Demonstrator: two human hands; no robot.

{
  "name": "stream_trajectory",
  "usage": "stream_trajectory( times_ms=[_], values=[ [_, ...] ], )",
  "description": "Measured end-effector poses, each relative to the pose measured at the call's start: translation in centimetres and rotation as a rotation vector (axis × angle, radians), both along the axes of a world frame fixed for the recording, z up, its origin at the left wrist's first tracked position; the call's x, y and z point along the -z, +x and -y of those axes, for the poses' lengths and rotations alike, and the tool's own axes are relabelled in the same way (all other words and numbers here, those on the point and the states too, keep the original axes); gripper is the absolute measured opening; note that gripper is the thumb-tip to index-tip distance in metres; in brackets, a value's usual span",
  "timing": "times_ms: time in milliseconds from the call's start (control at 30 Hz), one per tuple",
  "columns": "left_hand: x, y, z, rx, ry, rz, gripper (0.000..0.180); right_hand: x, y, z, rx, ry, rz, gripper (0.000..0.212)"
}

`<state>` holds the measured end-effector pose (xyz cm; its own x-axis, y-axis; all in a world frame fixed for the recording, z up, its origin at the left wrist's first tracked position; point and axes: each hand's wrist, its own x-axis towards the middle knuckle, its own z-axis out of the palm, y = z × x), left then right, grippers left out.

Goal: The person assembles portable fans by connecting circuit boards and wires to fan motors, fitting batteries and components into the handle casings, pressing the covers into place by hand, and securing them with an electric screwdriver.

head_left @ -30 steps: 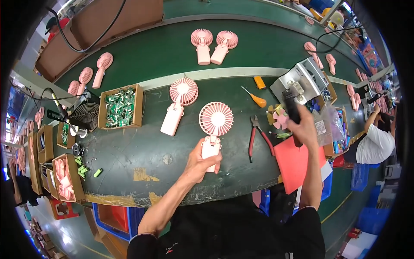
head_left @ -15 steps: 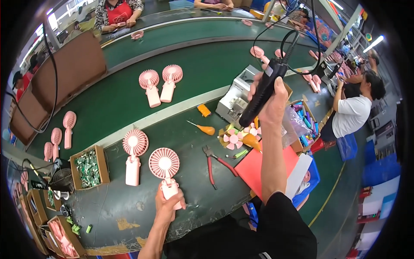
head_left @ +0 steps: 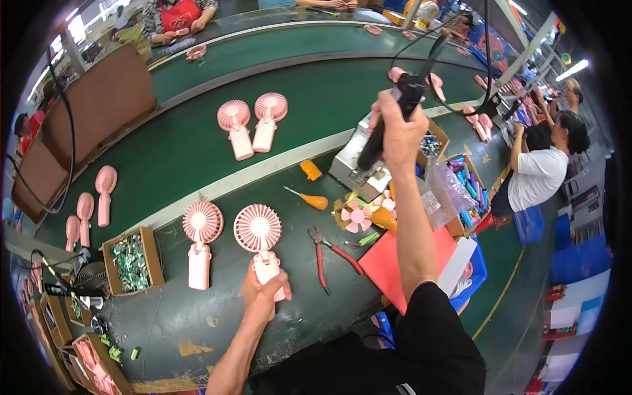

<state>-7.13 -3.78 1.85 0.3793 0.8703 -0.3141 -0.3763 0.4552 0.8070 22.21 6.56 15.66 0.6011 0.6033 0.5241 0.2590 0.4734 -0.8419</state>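
Observation:
My left hand (head_left: 264, 294) is closed around the handle of a pink handheld fan (head_left: 257, 228), its round grille upright. A second pink fan (head_left: 203, 221) lies on the bench just left of it. My right hand (head_left: 403, 138) grips a black corded electric screwdriver (head_left: 374, 148), tilted with its lower end down over a silver metal box-shaped machine (head_left: 349, 161). The screwdriver's bit cannot be made out against the machine. Its cable runs up from the top end.
Red-handled pliers (head_left: 320, 266), an orange-handled screwdriver (head_left: 311, 199) and pink fan blades (head_left: 356, 216) lie on the bench. A carton of green circuit boards (head_left: 131, 263) stands left. Two pink fans (head_left: 250, 122) rest on the green conveyor (head_left: 178, 148). Co-workers sit across and at right.
My right hand has brought the electric screwdriver slightly left and down onto the metal machine. My left hand has lifted the fan a little up and to the right.

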Motion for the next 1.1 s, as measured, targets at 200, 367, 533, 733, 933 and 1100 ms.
stream_trajectory(
  times_ms=[200, 367, 533, 733, 933, 1100],
  values=[
    [0.8, 1.2, -0.7, 0.012, -0.017, 0.028, 0.044, 1.2, -1.0, 1.8, -0.143, 0.076, -0.122, 0.027],
    [1.3, 0.1, -0.7, -0.003, -0.033, 0.028, 0.045, -0.7, -2.4, 1.4, -0.024, 0.128, 0.117, 0.018],
    [0.3, 1.0, -0.5, 0.004, -0.04, -0.003, 0.036, -0.3, 0.0, 0.5, 0.061, -0.019, 0.217, 0.015],
    [1.1, 1.5, -1.7, -0.069, -0.062, 0.092, 0.043, 0.6, -0.3, -0.2, -0.066, -0.016, -0.053, 0.024],
    [1.4, 1.8, -2.2, -0.002, -0.07, 0.191, 0.042, 1.2, -5.4, 2.7, -0.39, 0.05, -0.354, 0.047],
    [1.3, 1.2, -2.1, 0.002, -0.114, 0.167, 0.043, 3.2, -10.9, 4.3, -0.637, 0.099, -0.209, 0.059]
  ],
)
